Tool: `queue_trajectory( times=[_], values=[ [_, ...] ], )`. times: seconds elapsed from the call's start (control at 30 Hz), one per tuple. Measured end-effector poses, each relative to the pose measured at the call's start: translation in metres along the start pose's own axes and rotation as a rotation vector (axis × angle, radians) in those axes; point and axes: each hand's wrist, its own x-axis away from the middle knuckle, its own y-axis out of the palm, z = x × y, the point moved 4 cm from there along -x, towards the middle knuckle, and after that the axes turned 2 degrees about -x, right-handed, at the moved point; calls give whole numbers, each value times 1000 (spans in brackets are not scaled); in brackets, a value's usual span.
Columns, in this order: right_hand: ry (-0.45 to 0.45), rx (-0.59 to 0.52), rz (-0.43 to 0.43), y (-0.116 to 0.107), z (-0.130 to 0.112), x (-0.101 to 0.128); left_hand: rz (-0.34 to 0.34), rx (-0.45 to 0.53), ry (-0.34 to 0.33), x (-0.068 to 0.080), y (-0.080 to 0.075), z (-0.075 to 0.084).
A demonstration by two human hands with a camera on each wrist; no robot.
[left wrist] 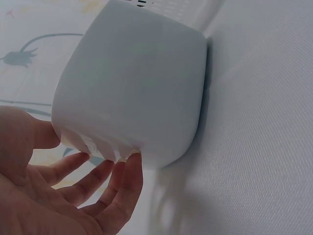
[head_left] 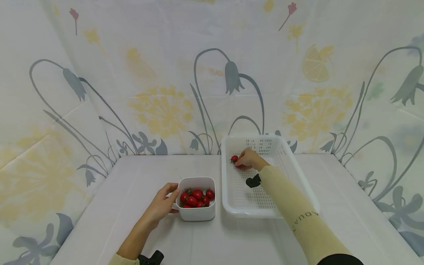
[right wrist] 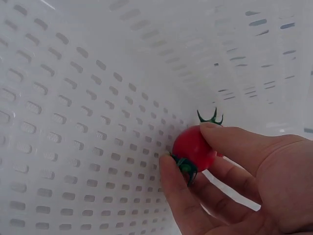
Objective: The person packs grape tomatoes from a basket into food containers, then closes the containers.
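Observation:
My left hand (head_left: pixel 161 204) holds the left side of a small white square container (head_left: pixel 198 214), thumb at the rim. In the left wrist view several fingertips (left wrist: pixel 133 155) press its smooth outer wall. Several red cherry tomatoes (head_left: pixel 192 201) with green stems lie inside. My right hand (head_left: pixel 250 159) reaches into a white perforated basket (head_left: pixel 299 173), near its left wall. Between thumb and fingers it pinches a cherry tomato (right wrist: pixel 194 148), whose green calyx shows by the index finger. A second cherry tomato (head_left: pixel 234 158) sits just beyond the fingertips; in the right wrist view it is mostly hidden.
The basket stands right of the container on a white-covered table (head_left: pixel 139 173), reaching back to the table's far edge. Behind rises a flower-printed cloth (head_left: pixel 159 73), which also hangs along both sides. Black straps (head_left: pixel 150 257) sit at the wrists.

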Motion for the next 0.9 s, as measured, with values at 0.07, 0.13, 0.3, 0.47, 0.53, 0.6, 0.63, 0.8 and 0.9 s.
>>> queue_trajectory(
  times=[0.07, 0.13, 0.3, 0.47, 0.53, 0.6, 0.63, 0.8, 0.9],
  values=[
    [-4, -15, -2, -1, -1, 4, -3, -2, 5, 0, 0, 1],
    [-18, -34, -10, -2, -2, 8, -5, -6, 10, 0, 0, 1],
    [-32, -107, -34, -7, -8, 18, -12, -10, 19, -1, 0, 2],
    [-54, -187, -71, -14, -16, 32, -13, -14, 17, -2, 0, 2],
    [-67, -217, -81, -17, -19, 37, -11, -16, 15, -2, 0, 1],
    [-90, -243, -97, -20, -22, 41, -11, -16, 15, -2, -1, 1],
    [-102, -254, -104, -22, -23, 44, -12, -15, 15, -2, -1, 1],
    [-162, -286, -133, -28, -26, 55, -16, -13, 15, -1, -1, 0],
    [-177, -298, -134, -31, -29, 61, -19, -16, 12, -2, 0, 0]
  ],
)
